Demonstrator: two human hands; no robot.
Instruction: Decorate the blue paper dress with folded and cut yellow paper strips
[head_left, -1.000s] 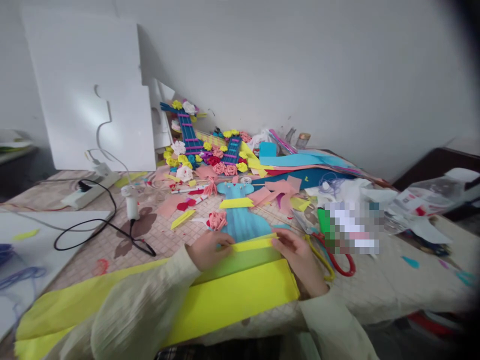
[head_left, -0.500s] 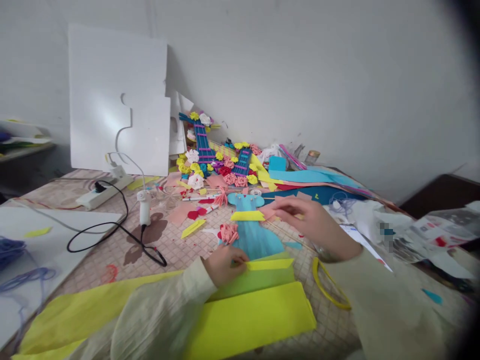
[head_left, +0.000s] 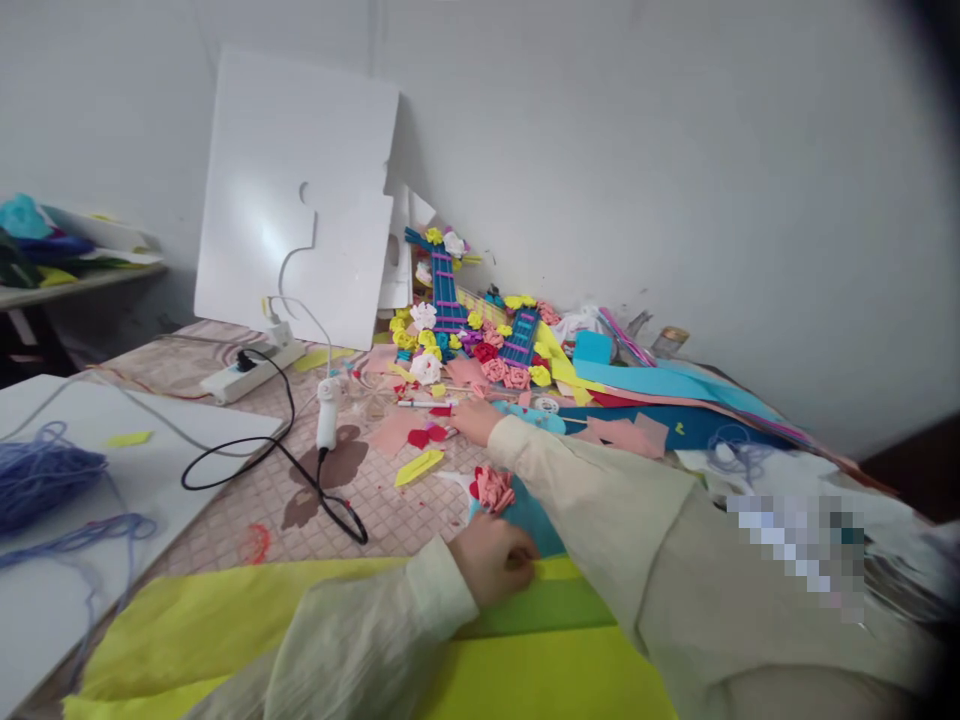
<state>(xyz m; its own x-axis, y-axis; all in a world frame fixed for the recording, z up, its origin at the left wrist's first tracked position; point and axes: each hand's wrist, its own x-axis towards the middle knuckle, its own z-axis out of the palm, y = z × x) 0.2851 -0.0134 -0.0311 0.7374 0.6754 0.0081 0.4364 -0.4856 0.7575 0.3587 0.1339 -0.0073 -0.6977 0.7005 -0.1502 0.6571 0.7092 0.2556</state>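
Note:
My left hand [head_left: 496, 562] rests with curled, closed fingers at the end of a yellow paper strip [head_left: 559, 568] that lies over green and blue paper. Whatever its fingertips hold is hidden. Just beyond it sits a pink paper flower [head_left: 493, 489], on the edge of a blue paper shape [head_left: 536, 515] partly covered by my right forearm. My right hand [head_left: 475, 421] is stretched forward, low over the table beside a white pen [head_left: 424, 404] and red paper pieces [head_left: 426, 436]. Its fingertips are too unclear to show a grip.
Yellow paper sheets [head_left: 225, 610] spread along the front. At left are a power strip [head_left: 251, 372], a white corded device [head_left: 327, 420] with black cable, and purple yarn [head_left: 52, 480]. Paper flowers and blue woven pieces [head_left: 517, 340] stand at the back; plastic bags lie at right.
My right hand has moved left and forward, from above the blue shape to the pens and red pieces. My left hand stays by the yellow strip. The view has turned left.

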